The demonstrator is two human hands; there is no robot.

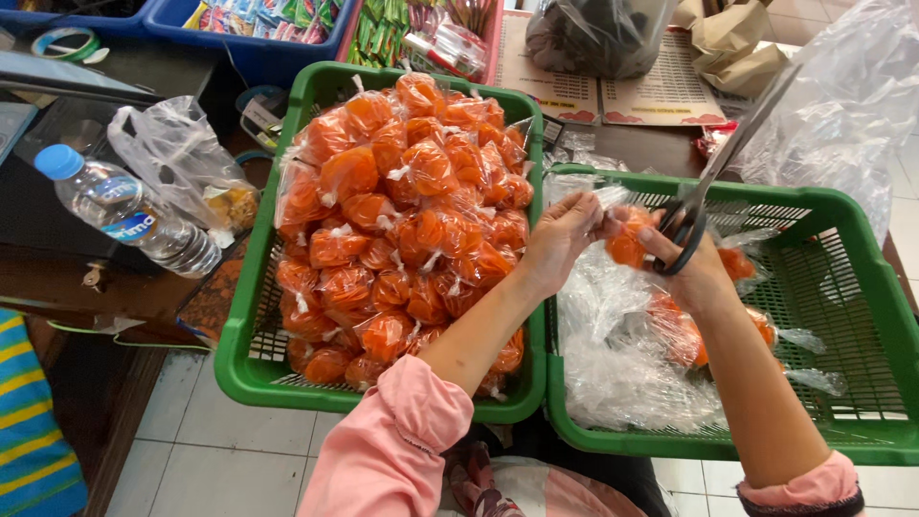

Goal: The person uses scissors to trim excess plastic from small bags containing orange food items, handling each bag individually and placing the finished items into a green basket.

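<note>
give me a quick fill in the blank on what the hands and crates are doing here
1. The right hand has a pair of ____ hooked on its fingers.
2. Both hands pinch a small bag of ____ snacks.
3. The left crate is piled with tied bags; its colour is ____.
4. A water bottle with a ____ cap lies left of the crates.

Missing words: scissors; orange; green; blue
</note>
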